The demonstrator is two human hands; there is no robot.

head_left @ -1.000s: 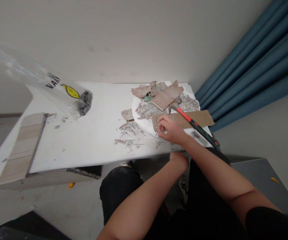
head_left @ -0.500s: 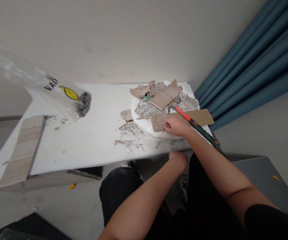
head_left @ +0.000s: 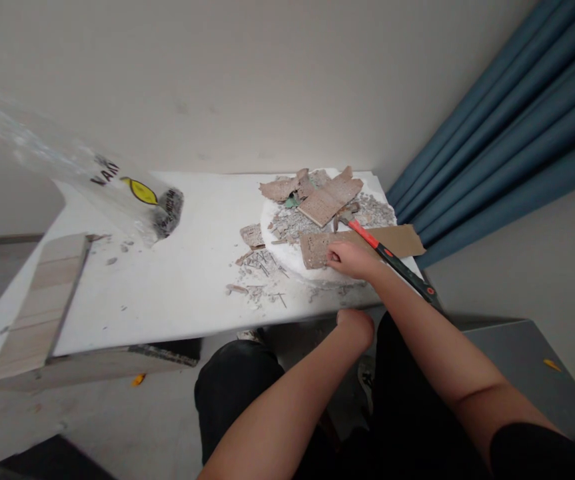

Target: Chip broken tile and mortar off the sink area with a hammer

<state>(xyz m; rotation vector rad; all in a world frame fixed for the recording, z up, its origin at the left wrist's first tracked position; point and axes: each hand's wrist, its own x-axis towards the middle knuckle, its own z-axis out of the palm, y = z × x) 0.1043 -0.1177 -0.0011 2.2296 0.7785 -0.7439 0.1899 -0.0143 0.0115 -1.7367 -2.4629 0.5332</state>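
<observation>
My right hand (head_left: 350,260) is closed in a fist over a strip of brown cardboard (head_left: 313,250); whether anything is inside the fist is hidden. Below the table's front edge is my left hand (head_left: 356,325), bent down, its fingers out of sight. Just beyond the right hand lies a hammer (head_left: 392,261) with a red and black handle, its metal head on the rubble. The strip rests on a round white slab (head_left: 287,257) strewn with grey crumbled bits. Torn cardboard pieces (head_left: 330,197) lie at the back of the slab.
Loose debris and thin nail-like pieces (head_left: 262,263) lie left of the slab on the white table (head_left: 202,267). A clear plastic bag (head_left: 140,200) with grey contents stands farther left, near a wood-patterned strip (head_left: 42,300). Blue curtains (head_left: 487,133) hang at right.
The view has shifted slightly, so the table appears a little lower. My right hand remains closed over the cardboard, and my left hand stays below the table edge.
</observation>
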